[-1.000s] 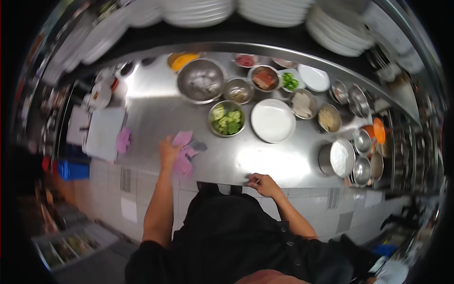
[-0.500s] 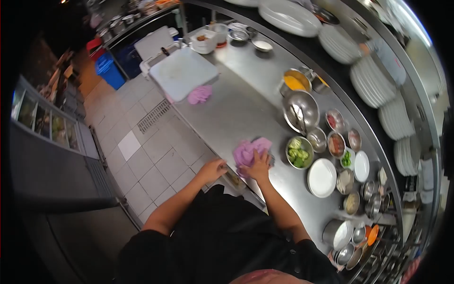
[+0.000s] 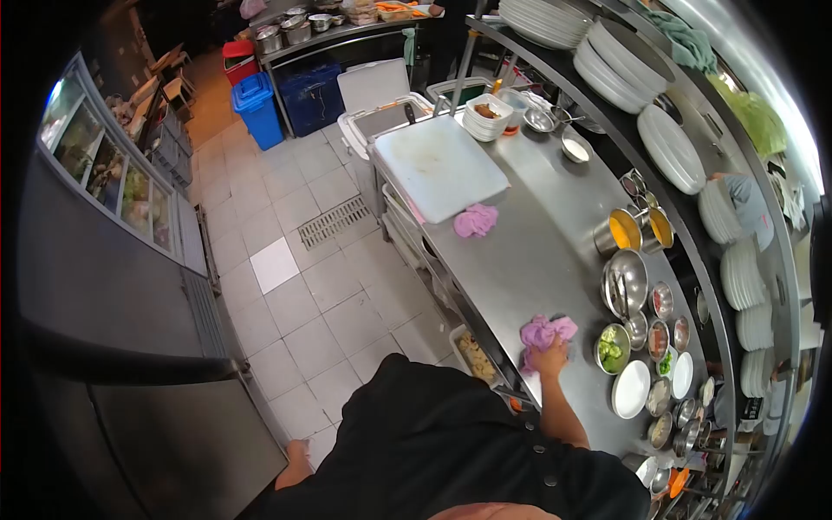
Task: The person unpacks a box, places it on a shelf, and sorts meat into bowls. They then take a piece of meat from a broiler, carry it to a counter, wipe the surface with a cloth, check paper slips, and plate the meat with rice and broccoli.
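My right hand (image 3: 549, 357) is closed on a crumpled pink cloth (image 3: 539, 334) on the steel counter (image 3: 520, 260). Just right of it is a metal bowl of green vegetables (image 3: 613, 348), with a white oval plate (image 3: 631, 389) below. Low at the left, my left hand (image 3: 298, 452) is beside the edge of a steel refrigerator door (image 3: 182, 442); its fingers are too small and partly hidden to read. A second pink cloth (image 3: 476, 221) lies against the white cutting board (image 3: 442, 169).
Several small bowls (image 3: 659, 338) line the counter's right side, near pots of yellow liquid (image 3: 620, 232). Plate stacks (image 3: 745, 273) fill the shelf. A food container (image 3: 474, 355) is under the counter edge. A blue bin (image 3: 257, 108) stands on the tiled floor (image 3: 321, 295).
The view has turned, shifting the counter rightward. My left hand has moved from the counter edge down and left to the refrigerator. My right hand, spread on the cloth before, has closed on it.
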Tool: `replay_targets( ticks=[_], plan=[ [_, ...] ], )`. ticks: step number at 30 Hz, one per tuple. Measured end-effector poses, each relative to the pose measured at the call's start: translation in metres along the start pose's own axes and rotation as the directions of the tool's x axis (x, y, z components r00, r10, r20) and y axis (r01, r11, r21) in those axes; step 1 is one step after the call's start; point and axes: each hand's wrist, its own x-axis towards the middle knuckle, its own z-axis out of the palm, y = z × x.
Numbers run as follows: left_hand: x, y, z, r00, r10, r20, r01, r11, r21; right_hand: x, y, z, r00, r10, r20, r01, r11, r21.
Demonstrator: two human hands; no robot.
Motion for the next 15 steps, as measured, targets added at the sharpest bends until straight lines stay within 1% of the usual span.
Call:
replay_targets(
  ticks=[1, 2, 3, 5, 7, 9, 11, 13, 14, 15],
  plan=[
    [0.0, 0.009, -0.008, 0.999, 0.006, 0.046, 0.006, 0.966, -0.257, 0.0, -0.016, -0.011, 0.989, 0.12, 0.086, -0.099, 0.972, -0.213],
    [0.016, 0.026, -0.01, 0.989, -0.091, 0.115, 0.125, 0.935, -0.332, 0.003, -0.034, -0.02, 0.993, 0.112, 0.04, -0.096, 0.954, -0.285],
    [0.033, 0.053, -0.014, 0.965, -0.18, 0.189, 0.242, 0.887, -0.394, 0.012, -0.052, -0.02, 0.992, 0.119, 0.045, -0.101, 0.952, -0.288],
    [0.06, 0.1, -0.022, 0.988, -0.031, 0.148, 0.101, 0.864, -0.494, 0.038, -0.086, -0.019, 0.998, -0.054, 0.037, 0.058, 0.99, -0.126],
    [0.094, 0.153, -0.031, 0.988, 0.108, 0.106, -0.024, 0.803, -0.596, 0.076, -0.14, -0.001, 0.983, -0.122, 0.134, 0.107, 0.987, 0.116],
    [0.115, 0.219, -0.052, 0.984, 0.176, 0.035, -0.118, 0.78, -0.615, 0.115, -0.21, 0.025, 0.968, -0.249, 0.013, 0.24, 0.945, 0.222],
    [0.119, 0.285, -0.084, 0.963, 0.263, -0.065, -0.245, 0.742, -0.624, 0.142, -0.298, 0.021, 0.979, -0.204, -0.02, 0.198, 0.917, 0.345],
    [0.114, 0.339, -0.127, 0.926, 0.351, -0.14, -0.364, 0.73, -0.579, 0.181, -0.358, 0.043, 0.956, -0.258, -0.141, 0.294, 0.869, 0.398],
    [0.123, 0.35, -0.141, 0.93, 0.34, -0.14, -0.357, 0.742, -0.568, 0.197, -0.365, 0.069, 0.959, -0.252, -0.126, 0.282, 0.869, 0.407],
    [0.138, 0.362, -0.152, 0.879, 0.424, -0.217, -0.473, 0.721, -0.506, 0.219, -0.367, 0.106, 0.875, -0.377, -0.304, 0.446, 0.873, 0.2]
  ],
)
